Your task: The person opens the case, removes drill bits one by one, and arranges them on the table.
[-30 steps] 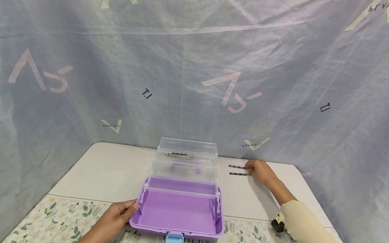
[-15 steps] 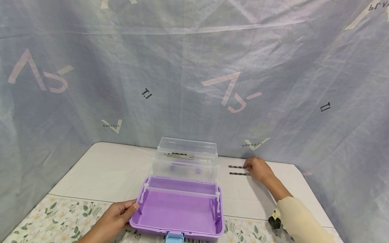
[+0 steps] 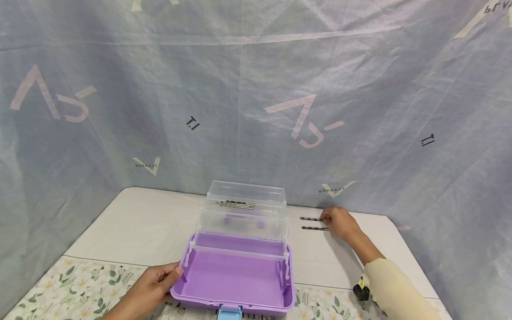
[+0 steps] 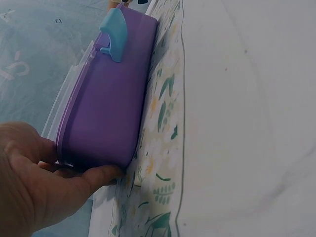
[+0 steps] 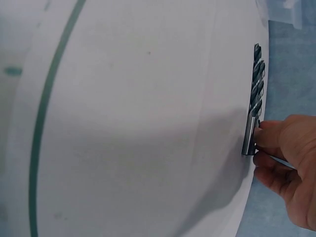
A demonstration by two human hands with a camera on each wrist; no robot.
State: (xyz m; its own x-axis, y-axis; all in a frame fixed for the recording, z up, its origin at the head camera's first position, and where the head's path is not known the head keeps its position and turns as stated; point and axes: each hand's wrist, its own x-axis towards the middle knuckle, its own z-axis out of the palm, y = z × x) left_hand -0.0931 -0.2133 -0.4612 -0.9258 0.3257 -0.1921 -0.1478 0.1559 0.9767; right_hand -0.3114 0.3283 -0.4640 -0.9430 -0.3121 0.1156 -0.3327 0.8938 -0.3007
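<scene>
A purple storage box (image 3: 236, 280) stands with its clear fold-out trays (image 3: 242, 229) raised at the back. My left hand (image 3: 154, 284) grips the box's left side; in the left wrist view its fingers lie around the corner near a blue latch (image 4: 116, 34). Several drill bits (image 3: 237, 205) lie in an upper tray. To the right of the box, two more bits lie side by side on the table. The shank of the far drill bit (image 3: 310, 218) is pinched in my right hand (image 3: 340, 222). The near drill bit (image 5: 249, 138) lies beside my fingertips, its shank partly hidden in the head view.
A white tabletop (image 3: 160, 226) carries a flowered cloth (image 3: 92, 284) along its front. Behind it hangs a grey-blue printed curtain (image 3: 240, 111). A black object with a yellow mark (image 3: 362, 291) sits by my right sleeve.
My right hand has shifted slightly left and back along with the far drill bit. The left hand and the box stay in place.
</scene>
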